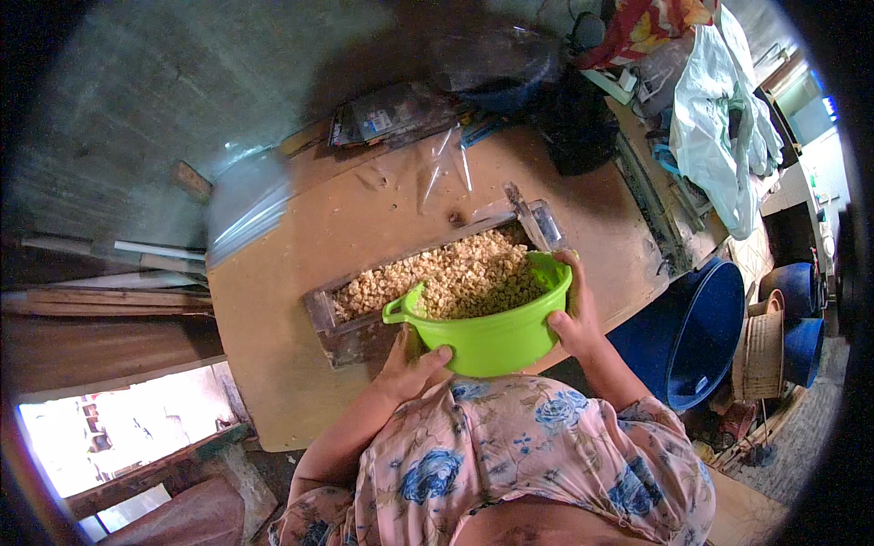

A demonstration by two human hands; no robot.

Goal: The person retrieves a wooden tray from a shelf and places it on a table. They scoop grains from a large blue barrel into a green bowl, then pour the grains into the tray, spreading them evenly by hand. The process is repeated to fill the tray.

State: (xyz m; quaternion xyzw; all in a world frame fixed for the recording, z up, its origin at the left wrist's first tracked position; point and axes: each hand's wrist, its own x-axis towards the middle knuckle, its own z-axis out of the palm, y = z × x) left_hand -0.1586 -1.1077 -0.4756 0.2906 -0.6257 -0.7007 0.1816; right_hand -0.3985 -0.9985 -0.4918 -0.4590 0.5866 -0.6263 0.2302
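Both my hands hold a bright green plastic basin (492, 346), tilted away from me over a long wooden box (320, 312) on the table. Pale, popcorn-like puffed pieces (410, 273) fill the box and run into the basin, where more of them lie. My left hand (411, 364) grips the basin's lower left side, thumb on its outer wall, below the looped handle. At the right rim, my right hand (575, 314) clasps the other side, thumb in front. A narrow wooden stick (522, 214) leans at the box's far right end.
The wooden table (264, 364) carries clear plastic sheets (250, 209) at its left and stacked packets (378, 118) along the back. White plastic bags (719, 127) hang at the right. Beside the table's right edge stand a large blue barrel (696, 337) and a woven basket (763, 350).
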